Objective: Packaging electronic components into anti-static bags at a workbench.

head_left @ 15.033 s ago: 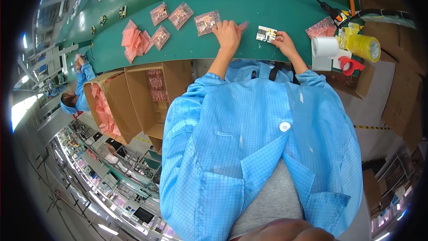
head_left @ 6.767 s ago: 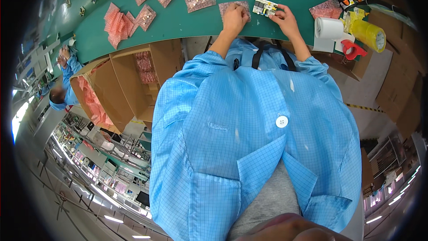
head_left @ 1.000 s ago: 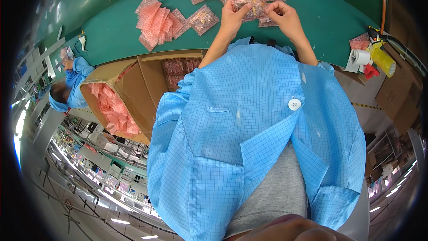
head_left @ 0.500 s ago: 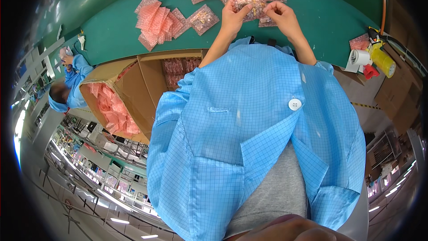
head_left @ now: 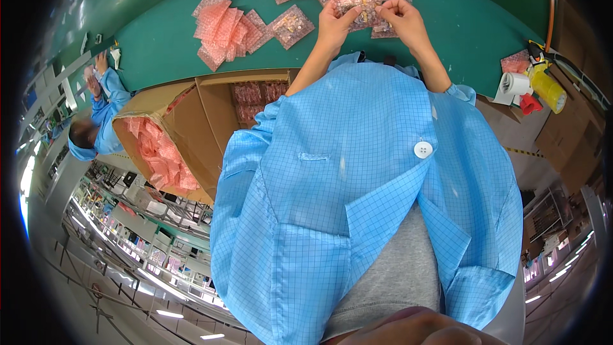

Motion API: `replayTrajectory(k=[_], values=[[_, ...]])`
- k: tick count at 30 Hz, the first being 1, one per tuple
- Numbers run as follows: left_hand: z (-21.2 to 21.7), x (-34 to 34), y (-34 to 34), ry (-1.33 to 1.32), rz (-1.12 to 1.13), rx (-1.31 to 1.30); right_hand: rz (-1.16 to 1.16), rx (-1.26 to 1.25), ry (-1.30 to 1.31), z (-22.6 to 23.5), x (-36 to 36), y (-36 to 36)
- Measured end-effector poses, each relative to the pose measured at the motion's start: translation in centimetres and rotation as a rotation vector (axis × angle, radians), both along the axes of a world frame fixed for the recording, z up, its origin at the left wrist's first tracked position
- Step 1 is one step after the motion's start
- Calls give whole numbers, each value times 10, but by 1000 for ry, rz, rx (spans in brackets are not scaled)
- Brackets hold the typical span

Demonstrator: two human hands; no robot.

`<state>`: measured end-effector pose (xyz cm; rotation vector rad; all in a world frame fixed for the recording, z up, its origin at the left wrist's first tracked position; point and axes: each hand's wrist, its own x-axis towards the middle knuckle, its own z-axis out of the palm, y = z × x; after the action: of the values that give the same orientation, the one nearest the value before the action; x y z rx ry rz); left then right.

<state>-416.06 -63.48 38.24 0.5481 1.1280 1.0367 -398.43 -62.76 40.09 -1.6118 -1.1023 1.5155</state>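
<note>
- The left hand and right hand are pinching one pink bubble-wrap pouch by opposite edges, just above the green tabletop.
- It is looking light, soft and crinkly; the small part inside seems fragile, so edge grips are suiting it best.
- Similar filled pouches are lying nearby.

Work surface: green. Bubble bags, far left: pink. Packed bag between the hands: pink, with small pale parts inside. Coat: light blue, fine grid pattern, white button. Carton, left: brown. Tape roll, right: yellow.
</note>
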Motion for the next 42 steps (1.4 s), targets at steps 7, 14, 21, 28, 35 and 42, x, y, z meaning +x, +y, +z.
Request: replayTrajectory(k=[7,14,21,28,35,42], values=[[-2,0,0,-2,6,-3,7,10,67,1,0,3],[-4,0,2,11,4,19,71,38,30,-5,8,8],[-8,3,3,73,-21,-33,-27,-114,184,-8,15,12],[-5,4,9,-77,31,-151,183,-12,138,-2,12,5],[-21,34,36,-181,24,-207,264,-136,-18,-18,44,20],[-85,66,79,-42,-20,-157,220,-122,-173,-38,70,49]])
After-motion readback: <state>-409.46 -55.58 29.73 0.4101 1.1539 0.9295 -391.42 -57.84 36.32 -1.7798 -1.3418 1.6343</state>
